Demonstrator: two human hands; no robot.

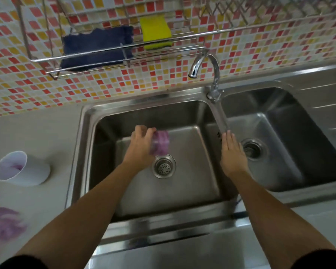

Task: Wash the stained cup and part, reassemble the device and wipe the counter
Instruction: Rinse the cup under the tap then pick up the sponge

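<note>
A: Any lettering, labels or numbers legible?
B: None anywhere in view.
A: White cup (21,168), 9 o'clock on the table?
B: Plain wall, no print.
A: Tap (206,68) at 12, yellow sponge (155,33) at 11?
B: No brand mark readable on either. Picture soft, slightly blurred.

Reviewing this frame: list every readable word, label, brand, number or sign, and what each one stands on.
No text can be read in this frame.
The white cup on the counter, the purple-stained clear part gripped by the left hand, the yellow sponge, the dark blue cloth and the chrome tap show no print.
The small dark marks on the steel sink divider are too small to tell if they are lettering.
</note>
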